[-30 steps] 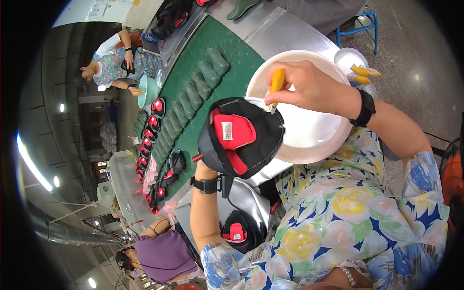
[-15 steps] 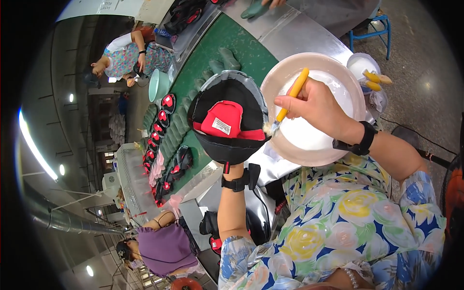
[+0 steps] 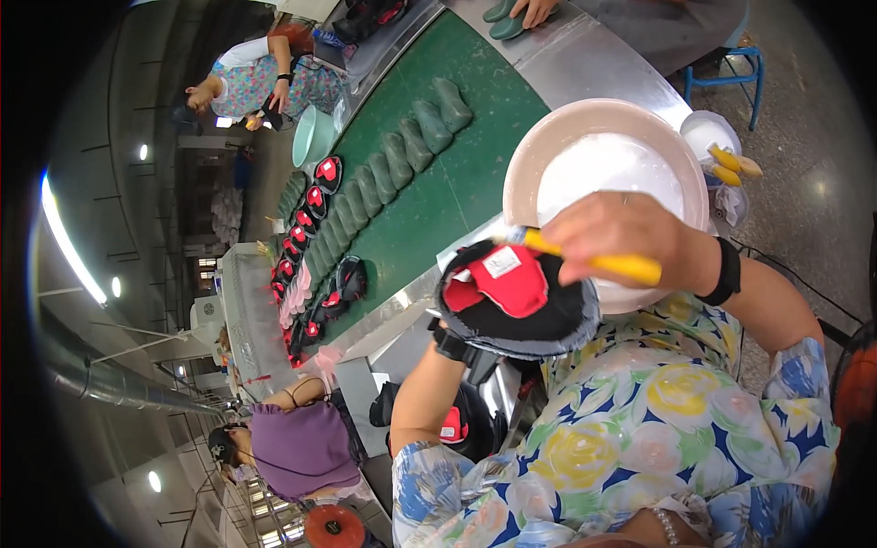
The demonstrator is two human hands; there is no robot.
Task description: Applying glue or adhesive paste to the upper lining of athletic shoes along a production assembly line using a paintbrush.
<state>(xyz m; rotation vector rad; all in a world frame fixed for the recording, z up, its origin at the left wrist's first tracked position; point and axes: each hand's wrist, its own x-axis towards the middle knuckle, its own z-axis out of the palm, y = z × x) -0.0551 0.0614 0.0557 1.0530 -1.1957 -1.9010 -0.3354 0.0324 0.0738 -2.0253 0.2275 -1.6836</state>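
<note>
Head view: your right hand (image 3: 621, 230) grips a yellow-handled brush (image 3: 632, 268) at the edge of a black shoe upper (image 3: 504, 328), near the pink basin (image 3: 522, 178). Your left hand (image 3: 442, 324) is mostly hidden beneath, its grip unclear; 1 slipped stroke could smear the red lining (image 3: 517, 294).
</note>
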